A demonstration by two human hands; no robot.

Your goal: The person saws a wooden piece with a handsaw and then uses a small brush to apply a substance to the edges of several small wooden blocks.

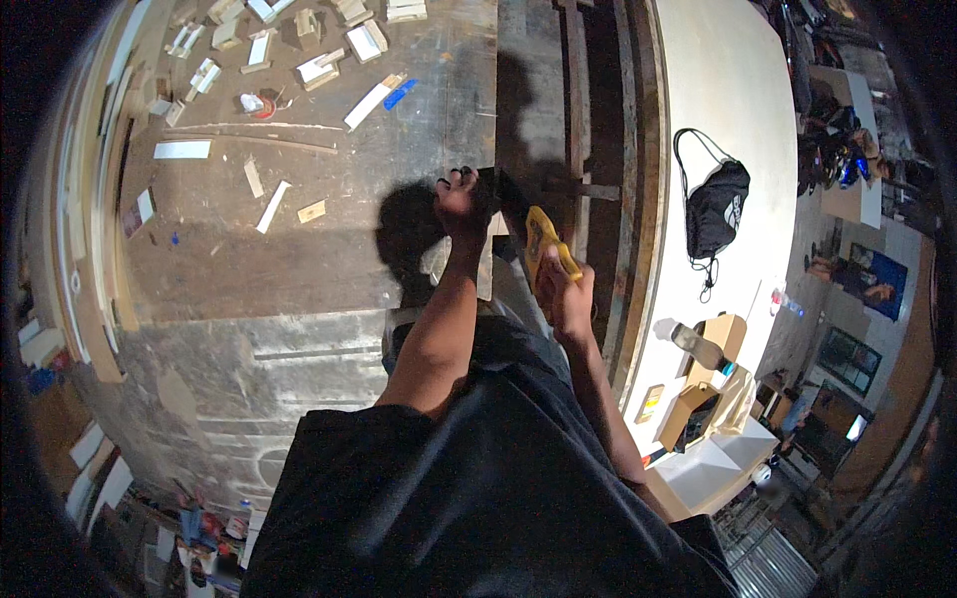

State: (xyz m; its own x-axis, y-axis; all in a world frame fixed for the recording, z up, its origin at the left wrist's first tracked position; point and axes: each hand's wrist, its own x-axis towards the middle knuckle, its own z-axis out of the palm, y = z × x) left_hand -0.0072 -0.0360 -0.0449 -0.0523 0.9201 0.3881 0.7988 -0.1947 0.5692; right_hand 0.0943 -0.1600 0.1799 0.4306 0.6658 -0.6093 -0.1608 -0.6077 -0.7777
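Big brown work table [344, 214] in front of me and to my left, scuffed, wood offcuts strewn over it. Long pale tabletop [733, 95] on my right, dark gap between the two. Black drawstring bag [719, 204] lying on the pale one, clear bottle [701, 348] nearer me. Yellow-handled saw [554, 249] at the brown table's right edge, dark blade slanting up-left toward my other hand. Right hand [568, 299] wrapped round its handle. Left hand [461, 207] at the table edge just beside the blade, fingers curled; can't tell if it grips anything. Hands apart. White-faced strip [369, 103] farther up the table, small blue piece [400, 95] right next to it.
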